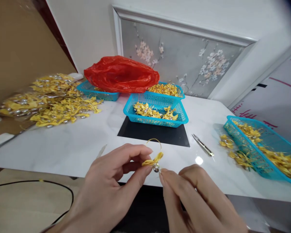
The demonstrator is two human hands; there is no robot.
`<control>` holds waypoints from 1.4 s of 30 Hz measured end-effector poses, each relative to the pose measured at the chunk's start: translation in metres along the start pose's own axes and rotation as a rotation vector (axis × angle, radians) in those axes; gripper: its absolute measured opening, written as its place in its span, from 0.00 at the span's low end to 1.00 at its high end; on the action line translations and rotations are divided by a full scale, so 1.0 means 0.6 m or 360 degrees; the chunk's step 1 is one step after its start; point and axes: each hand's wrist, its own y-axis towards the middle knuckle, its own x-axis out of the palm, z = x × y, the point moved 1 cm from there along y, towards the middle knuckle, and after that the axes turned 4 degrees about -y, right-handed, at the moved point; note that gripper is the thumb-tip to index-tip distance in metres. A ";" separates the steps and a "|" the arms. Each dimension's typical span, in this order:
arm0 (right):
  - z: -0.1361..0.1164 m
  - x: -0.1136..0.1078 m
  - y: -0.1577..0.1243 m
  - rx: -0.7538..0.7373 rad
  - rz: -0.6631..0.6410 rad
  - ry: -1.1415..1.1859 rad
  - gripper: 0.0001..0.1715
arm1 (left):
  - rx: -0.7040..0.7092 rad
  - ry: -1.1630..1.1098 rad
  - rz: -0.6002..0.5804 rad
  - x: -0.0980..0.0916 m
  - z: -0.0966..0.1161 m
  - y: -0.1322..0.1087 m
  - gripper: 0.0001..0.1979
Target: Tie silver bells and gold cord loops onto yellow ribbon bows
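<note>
Near the table's front edge, my left hand (113,181) pinches a small yellow ribbon bow (158,157) between thumb and fingers. A shiny silver bead (156,167) sits below the bow's middle, and a thin yellow cord loop (154,139) arches above it. My right hand (196,197) is closed, thumb and forefinger pinched just right of the bead. Whatever lies between those fingertips is hidden or too small to name. Ahead, a blue basket (155,121) holding several yellow bows stands on a black mat (152,133).
Thread snips (202,145) lie right of the mat. At the right, bows (240,159) lie beside another blue basket (264,165). A red plastic bag (121,74) covers part of the back baskets. Bagged and loose bows (60,110) are heaped at the left.
</note>
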 end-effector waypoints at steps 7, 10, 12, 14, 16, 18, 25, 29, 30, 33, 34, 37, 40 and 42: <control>0.001 0.004 -0.003 -0.0024 0.0015 -0.0006 0.07 | 0.0014 0.0000 0.0039 0.000 -0.003 0.000 0.14; 0.001 0.007 -0.003 -0.0055 0.0005 0.0011 0.07 | 0.0046 -0.0032 0.0054 0.001 0.000 0.003 0.13; 0.000 0.009 -0.004 -0.0050 0.0001 0.0015 0.07 | 0.0056 -0.0031 0.0064 0.002 0.002 0.003 0.12; -0.001 0.011 -0.005 -0.0010 0.0022 0.0011 0.08 | 0.0079 -0.0017 0.0072 0.003 0.002 0.002 0.13; -0.004 0.014 -0.007 0.0023 0.0047 0.0010 0.09 | 0.0114 -0.0004 0.0088 0.005 0.001 0.001 0.13; -0.007 0.017 -0.008 0.0013 0.0071 0.0018 0.09 | 0.0138 -0.0005 0.0097 0.006 0.001 0.000 0.14; -0.018 0.034 -0.008 0.0095 0.0291 0.0093 0.10 | 0.0102 -0.0038 0.0056 0.002 0.000 -0.007 0.15; -0.021 0.038 -0.009 0.0113 0.0322 0.0093 0.09 | 0.0054 -0.0084 0.0072 0.006 0.000 -0.007 0.15; -0.022 0.038 -0.010 0.0114 0.0328 0.0088 0.09 | 0.0041 -0.0100 0.0074 0.008 0.000 -0.006 0.15; -0.022 0.039 -0.012 0.0104 0.0359 0.0094 0.09 | 0.0033 -0.0136 0.0066 0.011 0.002 -0.002 0.15; -0.022 0.040 -0.012 0.0101 0.0368 0.0100 0.09 | 0.0035 -0.0142 0.0055 0.011 0.002 -0.001 0.14; -0.022 0.044 -0.011 0.0098 0.0382 0.0090 0.12 | 0.0033 -0.0150 0.0007 0.009 0.001 0.002 0.13; -0.021 0.047 -0.010 0.0133 0.0400 0.0072 0.15 | 0.0044 -0.0159 0.0006 0.007 0.000 0.003 0.12; -0.021 0.046 -0.012 0.0159 0.0427 0.0077 0.15 | 0.0095 -0.0152 0.0027 0.007 0.000 0.003 0.13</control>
